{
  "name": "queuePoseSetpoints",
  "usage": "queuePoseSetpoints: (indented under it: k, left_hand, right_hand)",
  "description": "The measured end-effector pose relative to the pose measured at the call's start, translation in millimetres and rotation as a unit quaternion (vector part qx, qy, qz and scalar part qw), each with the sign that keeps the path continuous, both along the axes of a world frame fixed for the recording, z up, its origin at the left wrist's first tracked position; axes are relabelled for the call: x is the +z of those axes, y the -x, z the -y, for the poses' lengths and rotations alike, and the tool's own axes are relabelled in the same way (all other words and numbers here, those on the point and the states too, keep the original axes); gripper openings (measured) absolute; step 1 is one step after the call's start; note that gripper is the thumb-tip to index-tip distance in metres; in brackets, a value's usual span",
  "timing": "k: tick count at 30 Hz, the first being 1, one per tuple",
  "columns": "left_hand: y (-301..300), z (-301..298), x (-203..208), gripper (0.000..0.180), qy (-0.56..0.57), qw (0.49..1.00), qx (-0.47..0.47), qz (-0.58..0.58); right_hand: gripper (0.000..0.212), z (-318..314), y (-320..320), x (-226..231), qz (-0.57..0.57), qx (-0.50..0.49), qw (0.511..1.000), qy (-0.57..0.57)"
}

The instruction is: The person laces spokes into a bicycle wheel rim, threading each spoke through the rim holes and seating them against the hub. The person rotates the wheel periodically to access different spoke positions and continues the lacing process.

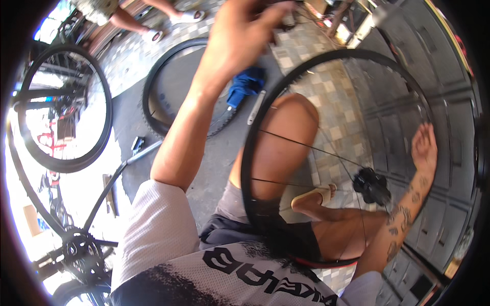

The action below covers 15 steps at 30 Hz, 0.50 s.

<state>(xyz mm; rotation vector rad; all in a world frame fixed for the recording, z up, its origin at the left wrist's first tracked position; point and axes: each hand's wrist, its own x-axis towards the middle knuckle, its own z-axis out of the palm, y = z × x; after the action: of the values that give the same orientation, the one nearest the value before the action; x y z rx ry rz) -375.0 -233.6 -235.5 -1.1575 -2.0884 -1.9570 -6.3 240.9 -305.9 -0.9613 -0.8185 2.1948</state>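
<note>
A black bicycle wheel (248, 148) with thin dark spokes and a black hub (371, 186) leans across my lap, one side of its rim over my bare thigh. At the far right, my right hand (424, 148) is at the rim with its fingers bent against it. My left hand (247, 38) reaches forward near the upper edge, over the floor beyond the mat. Its fingers look apart, slightly blurred and partly cut off by the frame. A blue cloth (247, 84) and a slim silver tool (255, 108) lie below that hand.
A dark mat (204, 178) on the tiled floor carries a knobbly tyre (148, 97). On the left stands a bicycle frame with its crankset (79, 250) and another wheel (104, 117). Grey drawers (393, 148) line the right. Another person's sandalled foot (189, 17) shows at the top.
</note>
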Motion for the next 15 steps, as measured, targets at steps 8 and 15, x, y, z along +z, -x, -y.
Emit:
queuePoseSetpoints:
  k: [8,15]
  left_hand:
    - [-46.9,165.1,-369.6,0.023,0.377,0.836,0.235,0.322]
    - [-176.4,151.4,-472.2,0.046,0.558,0.772,0.154,0.263]
  right_hand:
    - [0.038,-32.2,-72.2,-12.6,-0.143,0.138,0.979,0.036]
    - [0.038,-32.3,-69.6,-8.9,-0.144,0.222,0.964,0.033]
